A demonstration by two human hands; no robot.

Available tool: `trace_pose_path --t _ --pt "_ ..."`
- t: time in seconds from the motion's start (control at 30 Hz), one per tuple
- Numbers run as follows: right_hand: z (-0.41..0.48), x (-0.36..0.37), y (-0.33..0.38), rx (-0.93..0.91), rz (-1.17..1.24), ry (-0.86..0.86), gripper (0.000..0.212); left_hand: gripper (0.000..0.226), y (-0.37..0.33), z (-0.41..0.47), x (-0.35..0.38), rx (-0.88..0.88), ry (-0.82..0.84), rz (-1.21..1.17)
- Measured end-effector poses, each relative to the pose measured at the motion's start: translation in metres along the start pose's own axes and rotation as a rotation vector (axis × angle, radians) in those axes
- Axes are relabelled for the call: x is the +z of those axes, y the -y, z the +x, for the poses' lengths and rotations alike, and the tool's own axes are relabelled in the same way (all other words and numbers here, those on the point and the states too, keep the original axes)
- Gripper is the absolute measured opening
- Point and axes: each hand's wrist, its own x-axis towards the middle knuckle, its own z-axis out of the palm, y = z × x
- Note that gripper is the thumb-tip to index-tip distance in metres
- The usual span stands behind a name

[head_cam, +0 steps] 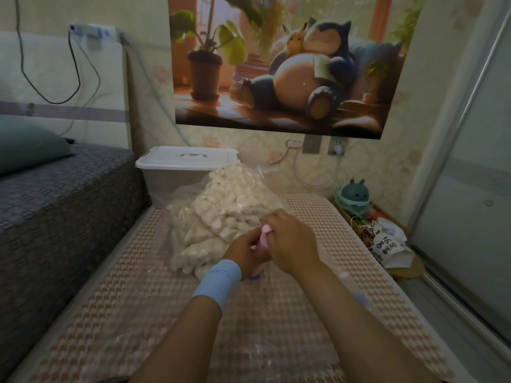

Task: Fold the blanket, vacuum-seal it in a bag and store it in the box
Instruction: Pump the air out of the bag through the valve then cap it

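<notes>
1. Head view, centre: cream fluffy blanket point(221, 214), crumpled and packed inside a clear plastic bag point(179, 200). The bag lies on the mat with its far end against the box.
2. Translucent plastic box with white lid point(188, 158): lid on, standing at the far end of the mat near the wall, just behind the bag.
3. Pink plastic cylinder point(264, 236) with a blue base point(255, 277): upright at the near edge of the bag, held between both hands.
4. Left hand point(243, 252): fingers curled round the lower part of the cylinder, grasping it. A pale blue wristband point(218, 280) sits on the wrist.
5. Right hand point(293, 241): fingers clenched over the top of the cylinder, knuckles up.
6. Pink-and-cream houndstooth woven mat point(276, 327): lies under the bag and both forearms.
7. Grey patterned bed point(69, 194): beside the mat on the left, with a teal pillow point(27, 145) on it.
8. Woven basket point(409, 269): on the right of the mat, holding a teal plush toy point(355, 193) and a white printed packet point(387, 247).
9. Cartoon wall poster point(290, 64): hangs above the box.
</notes>
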Motion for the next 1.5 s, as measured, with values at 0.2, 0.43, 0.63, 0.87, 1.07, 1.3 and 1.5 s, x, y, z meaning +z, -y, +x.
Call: trace_pose_path --t 0.2,0.43,0.63,0.87,1.07,1.3,1.5 --pt "0.035 -0.066 0.014 -0.187 0.122 -0.728 0.03 0.05 0.007 0.006 -0.006 0.007 0.038 0.012" --pt "-0.003 0.011 -0.001 0.015 -0.043 0.072 0.044 0.028 0.001 0.0 0.002 -0.018 -0.007 0.009" --pt "0.032 -0.06 0.014 -0.193 0.077 -0.615 0.033 0.049 0.006 0.004 -0.006 0.001 0.027 0.022" --pt "0.001 0.002 0.001 0.017 -0.005 -0.043 0.046 0.031 -0.003 -0.001 0.0 -0.056 0.055 0.001" --pt "0.019 -0.019 0.01 -0.138 0.071 -0.16 0.044 0.046 -0.002 0.0 -0.01 -0.044 0.019 0.054" --pt "0.028 -0.045 0.015 -0.129 0.09 -0.565 0.039 0.053 0.001 0.003 -0.008 -0.034 0.046 0.087" --pt "0.003 0.017 -0.002 -0.025 0.191 0.107 0.054 0.047 -0.021 0.003 -0.02 0.01 0.049 0.256"
